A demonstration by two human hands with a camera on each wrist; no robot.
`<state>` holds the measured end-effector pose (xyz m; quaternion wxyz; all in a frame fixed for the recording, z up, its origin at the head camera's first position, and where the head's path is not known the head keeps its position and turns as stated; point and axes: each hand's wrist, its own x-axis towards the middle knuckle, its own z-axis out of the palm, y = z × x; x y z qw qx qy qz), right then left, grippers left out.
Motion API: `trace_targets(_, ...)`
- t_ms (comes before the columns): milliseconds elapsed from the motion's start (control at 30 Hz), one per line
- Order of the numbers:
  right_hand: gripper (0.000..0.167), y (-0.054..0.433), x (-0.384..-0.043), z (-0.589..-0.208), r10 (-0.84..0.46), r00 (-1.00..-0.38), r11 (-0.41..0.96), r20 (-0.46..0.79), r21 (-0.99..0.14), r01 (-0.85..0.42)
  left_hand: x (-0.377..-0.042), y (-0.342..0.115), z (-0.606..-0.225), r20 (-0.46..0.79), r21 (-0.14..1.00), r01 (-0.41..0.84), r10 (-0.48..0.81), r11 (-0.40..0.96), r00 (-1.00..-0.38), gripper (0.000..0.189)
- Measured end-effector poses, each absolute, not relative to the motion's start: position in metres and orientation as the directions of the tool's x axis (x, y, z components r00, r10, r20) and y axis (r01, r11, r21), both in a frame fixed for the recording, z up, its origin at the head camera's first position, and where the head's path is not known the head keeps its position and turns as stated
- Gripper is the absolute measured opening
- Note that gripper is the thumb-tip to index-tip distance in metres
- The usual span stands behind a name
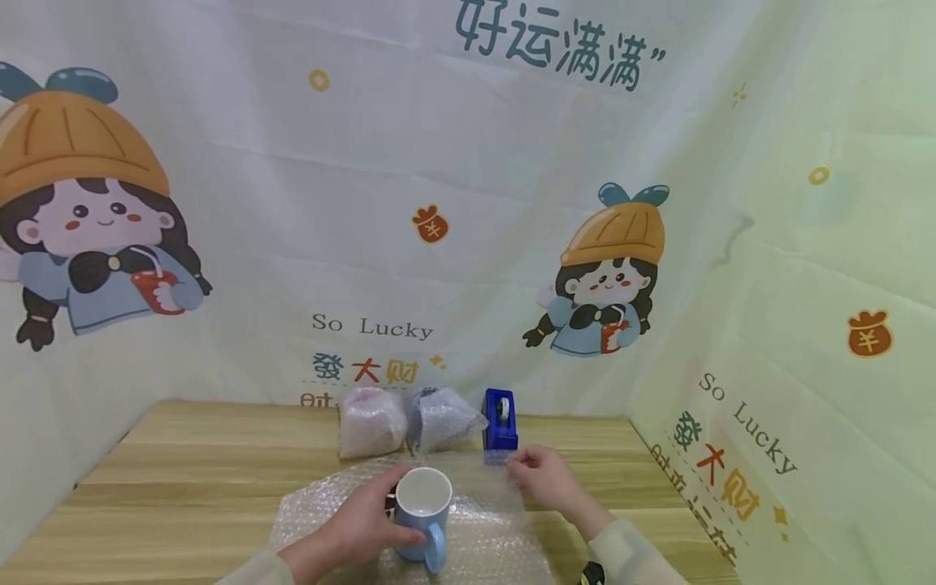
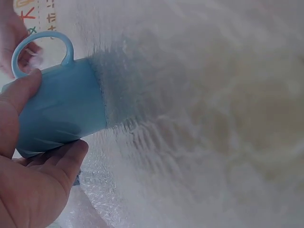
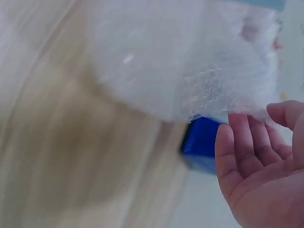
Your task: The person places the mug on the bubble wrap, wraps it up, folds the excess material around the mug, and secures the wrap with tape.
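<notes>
A light blue mug (image 1: pixel 418 532) with a white inside stands upright on a sheet of bubble wrap (image 1: pixel 497 532). My left hand (image 1: pixel 361 516) grips it from the left, thumb near the handle and fingers round the far side. The left wrist view shows the thumb lying against the mug wall (image 2: pixel 61 107), just below the handle. To the right, my right hand (image 1: pixel 548 483) pinches the far right corner of the bubble wrap and holds it up. In the right wrist view the wrap's raised edge (image 3: pixel 223 88) meets the thumb and fingertips.
Two bubble-wrapped bundles, one pinkish (image 1: pixel 373 424) and one greyish (image 1: pixel 441 421), sit at the back of the wooden table (image 1: pixel 183 471). Beside them stands a blue tape dispenser (image 1: pixel 500 422), just beyond my right hand. Printed cloth (image 1: pixel 468 268) hangs behind and at the sides.
</notes>
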<state>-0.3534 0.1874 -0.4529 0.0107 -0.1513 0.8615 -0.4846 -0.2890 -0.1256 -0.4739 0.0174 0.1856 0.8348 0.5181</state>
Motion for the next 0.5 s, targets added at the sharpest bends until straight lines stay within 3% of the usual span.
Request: trace_targets(500, 0.022, 0.136, -0.327, -0.401, -0.502, -0.862, 0.444, 0.061, -0.838, -0.318, -0.291, -0.126, -0.474, 0.178, 0.855, 0.317, 0.342, 0.410, -0.923, 0.082)
